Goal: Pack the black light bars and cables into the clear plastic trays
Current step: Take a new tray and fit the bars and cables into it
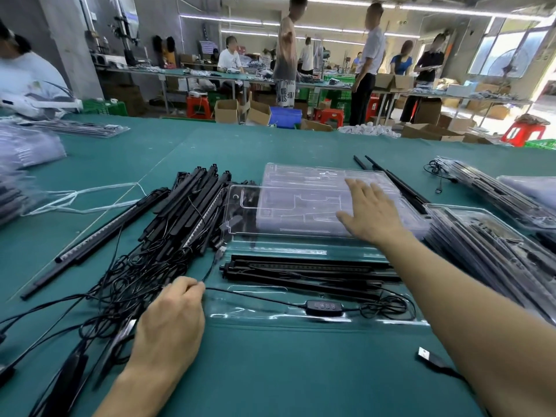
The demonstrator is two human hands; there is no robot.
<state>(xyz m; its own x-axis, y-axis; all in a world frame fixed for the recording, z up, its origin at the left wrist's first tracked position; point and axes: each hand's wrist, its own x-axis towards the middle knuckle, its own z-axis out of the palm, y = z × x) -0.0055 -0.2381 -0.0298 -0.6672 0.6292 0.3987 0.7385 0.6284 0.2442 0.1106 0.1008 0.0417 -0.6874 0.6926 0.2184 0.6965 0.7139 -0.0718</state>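
A clear plastic tray [270, 316] lies in front of me on the green table. Black light bars [307, 270] sit in it, with a cable and its inline controller [321, 307] along the near side. My left hand [173, 319] pinches that black cable [240, 294] at the tray's left end. My right hand [368, 210] lies flat with straight fingers on a stack of empty clear trays [301, 203] just behind. A heap of loose black light bars with tangled cables [183, 212] fills the left.
Packed trays [487, 245] are stacked at the right, more at the far left [27, 149]. Two loose bars [391, 179] lie behind the stack. A USB plug [428, 358] lies by my right forearm. White string [84, 197] lies left. People work at benches beyond.
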